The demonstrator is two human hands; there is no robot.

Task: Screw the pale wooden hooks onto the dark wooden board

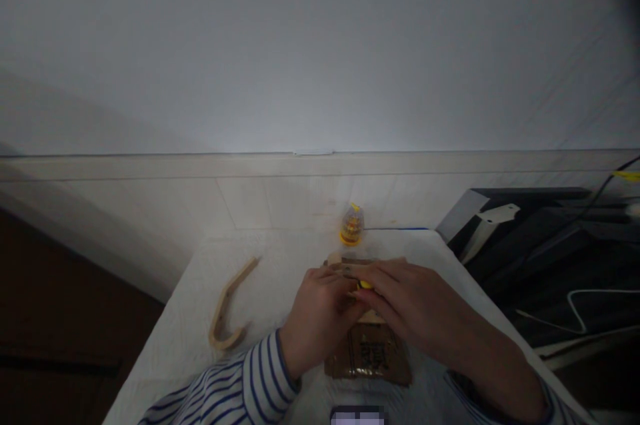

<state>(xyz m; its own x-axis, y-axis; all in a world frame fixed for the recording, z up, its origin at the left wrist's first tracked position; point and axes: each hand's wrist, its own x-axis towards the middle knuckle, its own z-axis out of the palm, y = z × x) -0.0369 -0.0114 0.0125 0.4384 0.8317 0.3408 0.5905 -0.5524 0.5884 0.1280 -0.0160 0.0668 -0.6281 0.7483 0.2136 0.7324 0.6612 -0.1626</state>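
Observation:
My left hand and my right hand meet over a brown taped package on the white-covered table. Both are closed, the fingertips nearly together. Between the right thumb and fingers shows a small yellow piece; its kind is hidden. Pale wood sticks out just beyond the left fingers, and more pale wood shows beneath the right hand. What the left fingers grip is covered. A curved wooden hook lies on the table, left of the left hand.
Beyond the hands stands a small clear container with a yellow base, near the wall. A dark-screened device sits at the near edge. Dark panels and a white cable are right of the table. The white wall rises behind.

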